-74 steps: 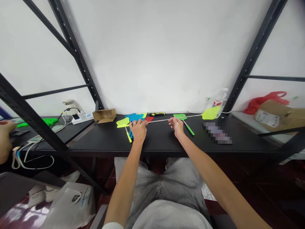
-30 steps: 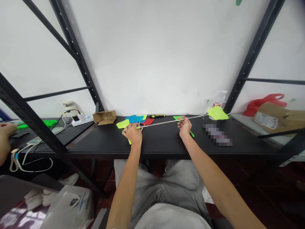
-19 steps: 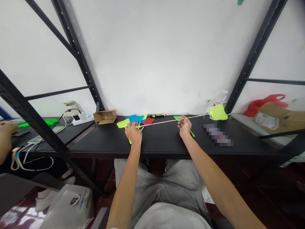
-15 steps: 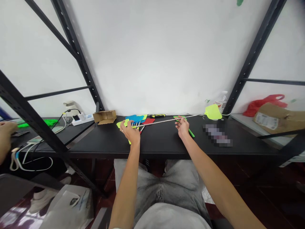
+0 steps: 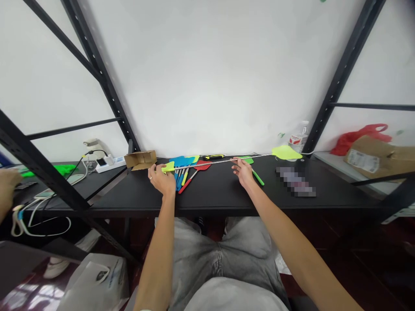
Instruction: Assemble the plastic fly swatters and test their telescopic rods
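Note:
A yellow-green telescopic fly swatter [image 5: 285, 152] stretches across the table in my two hands, its thin metal rod drawn out long. My left hand [image 5: 161, 179] is closed around its handle at the left end. Further right, my right hand [image 5: 244, 172] pinches the rod between thumb and fingers, the other fingers loosely curled. The swatter's flat head at the right end is seen at a slant. Below the rod lie several blue swatters [image 5: 182, 161] and a red swatter [image 5: 187, 183], partly overlapping. Beneath my right hand is a green swatter [image 5: 258, 177].
An open cardboard box [image 5: 141, 160] and a power strip [image 5: 111, 163] are at the left. A utility knife [image 5: 212, 157] lies by the wall. At the right are a bottle [image 5: 298, 140] and a pixelated object [image 5: 295, 182]. Another person's hand [image 5: 8, 183] shows at the far left.
My left hand has moved left with the handle, uncovering the swatter handles on the table. My right hand has shifted slightly left, and the held swatter's head has turned flatter to view.

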Available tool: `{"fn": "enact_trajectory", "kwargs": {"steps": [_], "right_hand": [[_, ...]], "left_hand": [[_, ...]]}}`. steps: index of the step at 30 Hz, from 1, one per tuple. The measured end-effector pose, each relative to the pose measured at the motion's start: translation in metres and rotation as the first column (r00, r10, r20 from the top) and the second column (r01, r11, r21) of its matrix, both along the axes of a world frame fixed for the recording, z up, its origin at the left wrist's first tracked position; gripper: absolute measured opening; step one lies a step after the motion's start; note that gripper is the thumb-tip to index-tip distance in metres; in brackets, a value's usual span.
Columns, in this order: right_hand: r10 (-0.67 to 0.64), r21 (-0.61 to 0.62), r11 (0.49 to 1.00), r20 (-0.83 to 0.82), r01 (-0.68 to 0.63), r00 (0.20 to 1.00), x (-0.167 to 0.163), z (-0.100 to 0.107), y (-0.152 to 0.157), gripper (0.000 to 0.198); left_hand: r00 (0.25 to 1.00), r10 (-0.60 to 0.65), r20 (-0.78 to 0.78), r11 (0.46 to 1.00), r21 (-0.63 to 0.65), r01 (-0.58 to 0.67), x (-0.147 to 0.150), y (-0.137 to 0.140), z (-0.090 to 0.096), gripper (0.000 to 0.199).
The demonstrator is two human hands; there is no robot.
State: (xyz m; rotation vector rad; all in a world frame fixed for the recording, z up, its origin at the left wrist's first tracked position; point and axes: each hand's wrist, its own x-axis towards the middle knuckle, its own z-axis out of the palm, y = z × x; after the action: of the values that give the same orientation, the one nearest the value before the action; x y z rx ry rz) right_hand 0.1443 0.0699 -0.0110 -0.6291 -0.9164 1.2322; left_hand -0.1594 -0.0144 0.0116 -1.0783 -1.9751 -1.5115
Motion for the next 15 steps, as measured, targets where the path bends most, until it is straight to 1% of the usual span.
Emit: {"fn": "enact_trajectory", "kwargs": {"steps": [2,4,7,11,15], "right_hand": [[-0.003,-0.007,1.0,0.017,0.004,1.0,-0.002,0.001,-0.001,0.03],[0.01,-0.017,1.0,0.026,-0.009,1.0,-0.004,0.001,-0.001,0.028],[0.011,-0.036,0.999,-0.002,-0.011,1.0,-0.005,0.001,-0.001,0.025],[-0.088,-0.066,0.994,-0.096,0.082,0.991,0.0,0.001,0.002,0.024],[-0.222,-0.14,0.971,-0.209,0.195,0.952,0.009,0.004,0.006,0.024]], "left_hand": [[1.0,-0.022,-0.011,0.996,-0.082,0.021,-0.016,-0.003,0.002,0.025],[1.0,-0.018,-0.023,0.989,-0.148,0.015,-0.027,-0.005,0.002,0.022],[1.0,0.018,-0.023,0.982,-0.186,-0.022,-0.034,-0.006,0.003,0.022],[0.999,0.039,-0.013,0.981,-0.192,-0.041,-0.04,-0.005,0.005,0.021],[0.996,0.087,-0.015,0.981,-0.172,-0.088,-0.057,-0.008,0.008,0.023]]}}
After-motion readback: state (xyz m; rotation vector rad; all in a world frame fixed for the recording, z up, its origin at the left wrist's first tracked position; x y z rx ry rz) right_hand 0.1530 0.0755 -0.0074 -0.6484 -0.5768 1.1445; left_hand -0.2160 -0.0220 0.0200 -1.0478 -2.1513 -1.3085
